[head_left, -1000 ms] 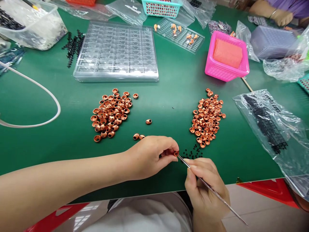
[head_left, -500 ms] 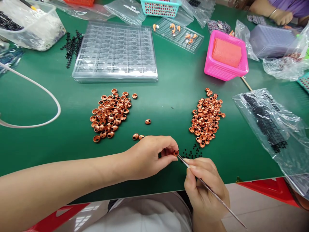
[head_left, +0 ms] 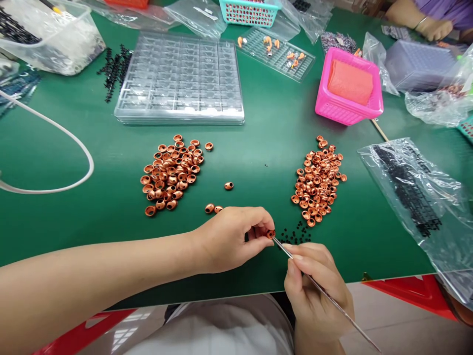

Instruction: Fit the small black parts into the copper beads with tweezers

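My left hand [head_left: 236,239] pinches a small copper-coloured shell [head_left: 271,234] between thumb and fingertips. In my right hand [head_left: 320,286] is a thin metal tool [head_left: 325,293], held like a pen, its tip at the shell's opening. Tiny black discs [head_left: 295,234] lie on the green table [head_left: 258,148] just beyond my right fingers. One pile of copper shells [head_left: 172,172] is left of centre, another pile [head_left: 320,182] to the right. A single shell [head_left: 228,186] and two more [head_left: 210,208] rest near my left hand.
Clear stacked trays [head_left: 181,79] stand behind the left pile. A pink basket [head_left: 347,111] with an orange block is at the back right, near a bag of black parts [head_left: 410,187]. A white cable [head_left: 74,140] loops at left. Another person's hand [head_left: 438,29] shows top right.
The whole view has shifted slightly, so the table items appear a little further right. Both hands keep their grips, with the tool tip still at the shell.
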Action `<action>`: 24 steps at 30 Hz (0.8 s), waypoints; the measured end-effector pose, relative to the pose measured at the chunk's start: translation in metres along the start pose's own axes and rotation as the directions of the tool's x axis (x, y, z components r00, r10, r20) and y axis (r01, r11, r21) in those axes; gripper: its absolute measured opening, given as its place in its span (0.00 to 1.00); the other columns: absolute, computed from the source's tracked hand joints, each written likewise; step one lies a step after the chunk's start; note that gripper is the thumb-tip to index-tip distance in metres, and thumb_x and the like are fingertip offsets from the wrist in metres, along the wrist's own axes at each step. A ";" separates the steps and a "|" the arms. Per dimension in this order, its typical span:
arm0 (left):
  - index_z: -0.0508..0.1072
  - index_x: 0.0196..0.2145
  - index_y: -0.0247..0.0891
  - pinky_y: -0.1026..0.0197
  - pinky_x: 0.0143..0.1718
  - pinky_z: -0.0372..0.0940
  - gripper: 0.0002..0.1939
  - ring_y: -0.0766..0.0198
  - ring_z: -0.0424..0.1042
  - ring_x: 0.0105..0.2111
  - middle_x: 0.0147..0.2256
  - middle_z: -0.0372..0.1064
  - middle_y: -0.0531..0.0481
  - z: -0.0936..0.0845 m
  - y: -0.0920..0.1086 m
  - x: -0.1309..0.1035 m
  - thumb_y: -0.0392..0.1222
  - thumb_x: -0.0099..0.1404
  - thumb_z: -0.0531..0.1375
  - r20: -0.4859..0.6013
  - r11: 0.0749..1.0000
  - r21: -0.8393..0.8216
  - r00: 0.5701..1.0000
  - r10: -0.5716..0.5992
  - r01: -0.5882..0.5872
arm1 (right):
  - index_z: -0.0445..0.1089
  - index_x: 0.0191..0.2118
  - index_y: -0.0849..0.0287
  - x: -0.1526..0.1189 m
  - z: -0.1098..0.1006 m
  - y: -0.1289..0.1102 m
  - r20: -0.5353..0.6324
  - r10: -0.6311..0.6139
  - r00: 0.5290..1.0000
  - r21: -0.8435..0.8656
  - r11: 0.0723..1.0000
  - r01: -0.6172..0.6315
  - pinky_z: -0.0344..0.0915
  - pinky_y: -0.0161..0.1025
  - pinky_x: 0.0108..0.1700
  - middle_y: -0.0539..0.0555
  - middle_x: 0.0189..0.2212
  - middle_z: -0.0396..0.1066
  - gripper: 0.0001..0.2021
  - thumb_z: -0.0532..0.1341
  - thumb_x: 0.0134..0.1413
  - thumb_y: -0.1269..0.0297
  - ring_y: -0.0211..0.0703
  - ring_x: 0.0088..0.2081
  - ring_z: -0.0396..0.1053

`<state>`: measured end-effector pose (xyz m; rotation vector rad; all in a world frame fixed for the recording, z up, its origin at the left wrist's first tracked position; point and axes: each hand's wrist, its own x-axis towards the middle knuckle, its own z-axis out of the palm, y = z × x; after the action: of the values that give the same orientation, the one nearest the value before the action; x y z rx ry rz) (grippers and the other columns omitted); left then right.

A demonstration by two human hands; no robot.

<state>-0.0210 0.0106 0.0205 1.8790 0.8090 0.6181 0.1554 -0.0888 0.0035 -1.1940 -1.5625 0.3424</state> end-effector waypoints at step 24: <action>0.69 0.38 0.32 0.67 0.32 0.64 0.03 0.67 0.71 0.28 0.30 0.72 0.49 0.004 -0.003 -0.007 0.29 0.67 0.57 -0.028 0.953 0.158 0.964 0.265 -0.257 | 0.71 0.47 0.63 -0.003 0.000 0.000 0.008 -0.018 1.000 0.035 0.999 0.018 0.74 0.47 0.39 0.57 0.41 0.78 0.22 0.62 0.47 0.89 0.45 0.40 0.76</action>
<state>-0.0237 0.0044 0.0155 2.1394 0.6582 0.7872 0.1553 -0.0915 0.0014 -1.1522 -1.5668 0.3621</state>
